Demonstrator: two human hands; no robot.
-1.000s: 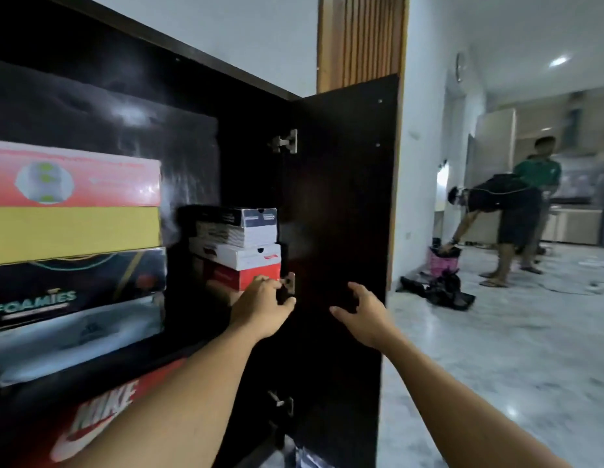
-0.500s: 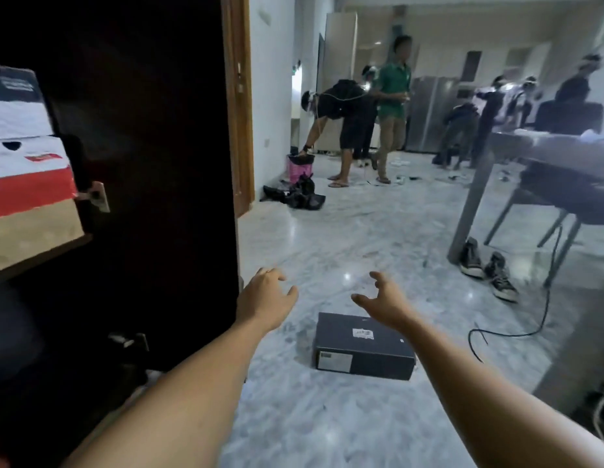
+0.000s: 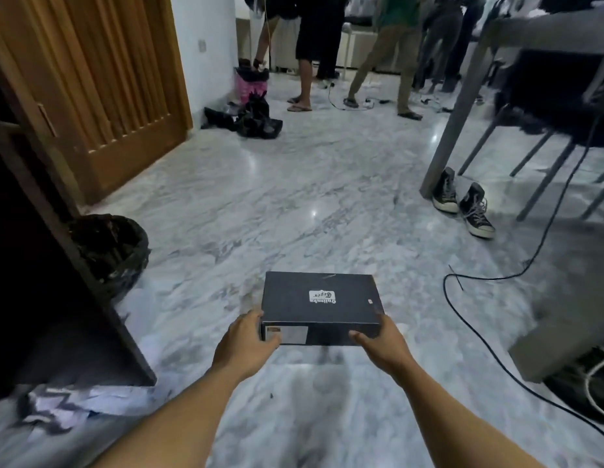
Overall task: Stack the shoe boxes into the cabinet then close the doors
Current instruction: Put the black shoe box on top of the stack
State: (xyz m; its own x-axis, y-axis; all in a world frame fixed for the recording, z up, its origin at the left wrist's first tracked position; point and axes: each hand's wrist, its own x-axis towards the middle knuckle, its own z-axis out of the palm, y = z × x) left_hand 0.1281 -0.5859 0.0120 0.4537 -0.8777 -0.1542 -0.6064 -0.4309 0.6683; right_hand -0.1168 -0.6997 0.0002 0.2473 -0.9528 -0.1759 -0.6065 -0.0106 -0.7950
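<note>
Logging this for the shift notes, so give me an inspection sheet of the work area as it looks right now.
Surface: grey marble floor, glossy.
Job's things: black shoe box, lid on; dark cabinet door open at left.
Clutter: black bin, crumpled paper, pair of sneakers, dark bags.
Grippers: left hand and right hand grip the box's near corners.
Cables: black cable trails across the floor at right.
Surroundings: wooden door, grey table, people standing beyond.

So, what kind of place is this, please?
Probably a room in a home: marble floor, wooden door, sneakers under a table. Both hands hold a black shoe box.
</note>
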